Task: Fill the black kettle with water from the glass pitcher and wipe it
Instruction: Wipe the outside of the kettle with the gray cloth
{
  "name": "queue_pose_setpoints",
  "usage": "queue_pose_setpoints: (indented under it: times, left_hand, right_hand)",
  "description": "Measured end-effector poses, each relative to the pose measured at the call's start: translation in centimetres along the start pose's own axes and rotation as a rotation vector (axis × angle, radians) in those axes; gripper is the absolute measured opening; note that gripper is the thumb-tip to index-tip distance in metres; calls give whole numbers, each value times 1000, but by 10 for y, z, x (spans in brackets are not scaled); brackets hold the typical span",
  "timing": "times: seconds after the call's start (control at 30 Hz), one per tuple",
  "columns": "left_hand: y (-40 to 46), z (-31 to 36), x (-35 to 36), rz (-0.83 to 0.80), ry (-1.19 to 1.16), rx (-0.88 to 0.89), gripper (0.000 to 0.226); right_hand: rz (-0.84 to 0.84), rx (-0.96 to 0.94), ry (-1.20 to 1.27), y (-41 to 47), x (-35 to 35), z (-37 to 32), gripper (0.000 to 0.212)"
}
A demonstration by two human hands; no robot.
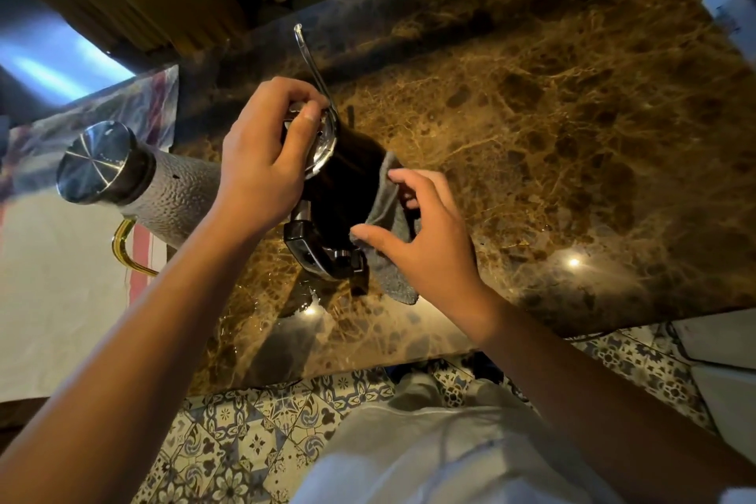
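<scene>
Brown marble desk (572,135), glossy, lamp glints on it; patterned tile floor (253,442) below its near edge. Black kettle (347,184) stands upright mid-desk, thin gooseneck spout (313,65) pointing away from me, handle (311,254) toward me (long axis roughly vertical). My left hand (262,168) is clamped on the kettle's lid (323,139). My right hand (425,241) presses a grey cloth (388,217) against the kettle's right side, fingers spread. Glass pitcher (163,188), steel-capped, stands just left on a white cloth (61,291).
</scene>
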State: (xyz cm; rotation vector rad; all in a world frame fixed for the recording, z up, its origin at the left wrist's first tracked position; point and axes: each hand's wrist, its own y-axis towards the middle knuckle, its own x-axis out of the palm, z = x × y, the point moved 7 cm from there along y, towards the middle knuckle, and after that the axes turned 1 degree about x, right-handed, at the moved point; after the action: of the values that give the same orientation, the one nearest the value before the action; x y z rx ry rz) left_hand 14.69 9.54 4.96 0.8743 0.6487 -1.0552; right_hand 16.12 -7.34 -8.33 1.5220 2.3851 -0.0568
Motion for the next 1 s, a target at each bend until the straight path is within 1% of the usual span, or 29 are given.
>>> queue_pose_setpoints:
  times: [0.07,0.13,0.2,0.27,0.33,0.4,0.47,0.53,0.73,0.77,0.83,0.93,1.0]
  left_hand:
    - [0,0,0,-1,4,3,25]
    - [0,-1,0,-3,11,-4,25]
    - [0,0,1,-6,12,-5,25]
    - [0,0,1,-5,8,-5,25]
    - [0,0,0,-2,4,-7,25]
    - [0,0,0,0,-2,-9,25]
    - [0,0,0,3,-2,-10,25]
    - [0,0,0,8,3,-12,26]
    - [0,1,0,-3,6,-15,26]
    - [0,1,1,-7,0,-16,25]
    - [0,1,0,-13,-9,-15,24]
    - [1,-1,0,-21,-13,-8,23]
    - [1,-2,0,-26,-16,2,24]
  right_hand:
    - [12,-66,57,0,-7,-7,56]
    - [17,-132,-17,1,-10,-6,47]
    - [-15,-134,-113,2,-8,5,46]
    - [-41,-55,-175,6,-6,18,56]
    - [-37,-27,-267,7,-5,22,72]
    - [-101,-27,-316,4,5,21,93]
    - [-181,-3,-278,-1,18,17,105]
    - [-197,8,-271,-3,25,15,108]
    - [-261,-37,-443,8,18,20,113]
    - [-282,-43,-455,12,14,21,111]
    - [-316,-60,-434,20,4,22,99]
    - [-296,-58,-335,32,-11,27,70]
    - [-270,-20,-273,43,-15,29,55]
